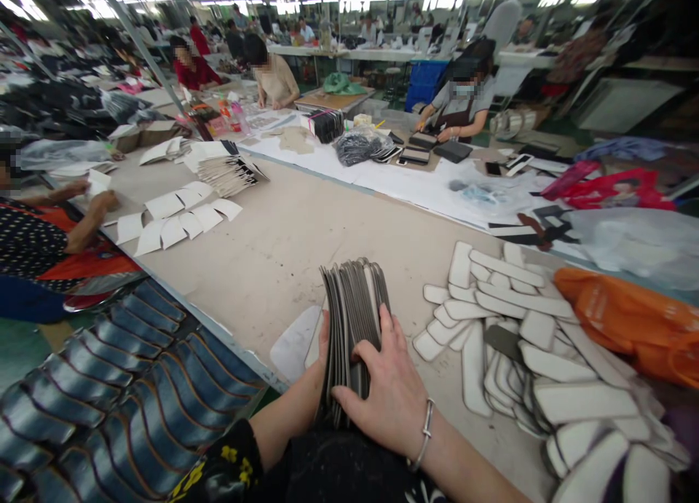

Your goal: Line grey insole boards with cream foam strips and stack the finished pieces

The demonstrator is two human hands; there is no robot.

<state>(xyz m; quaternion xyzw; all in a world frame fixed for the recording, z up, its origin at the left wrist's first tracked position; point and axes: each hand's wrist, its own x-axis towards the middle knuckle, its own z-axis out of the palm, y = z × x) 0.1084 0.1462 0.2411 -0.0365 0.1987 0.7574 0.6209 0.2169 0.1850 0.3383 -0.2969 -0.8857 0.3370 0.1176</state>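
A thick stack of thin grey, round-cornered panels (349,314) stands on edge at the table's near side, close to my body. My left hand (323,335) supports its left side, and most of those fingers are hidden behind the panels. Against the right side and front edges lies my right hand (385,379), thumb and fingers curved around the stack; a bracelet circles that wrist. Under and left of the stack are loose pale panels (295,339) lying flat. To the right spreads a heap of white, dark-edged panels (513,306).
An orange bag (628,321) lies beyond the heap. Curved blue pieces (125,386) fill a lower surface at left. A co-worker (38,234) handles white pieces (180,215) at the table's left. Another person (464,99) works across the table (262,248). Clear plastic bags lie at right.
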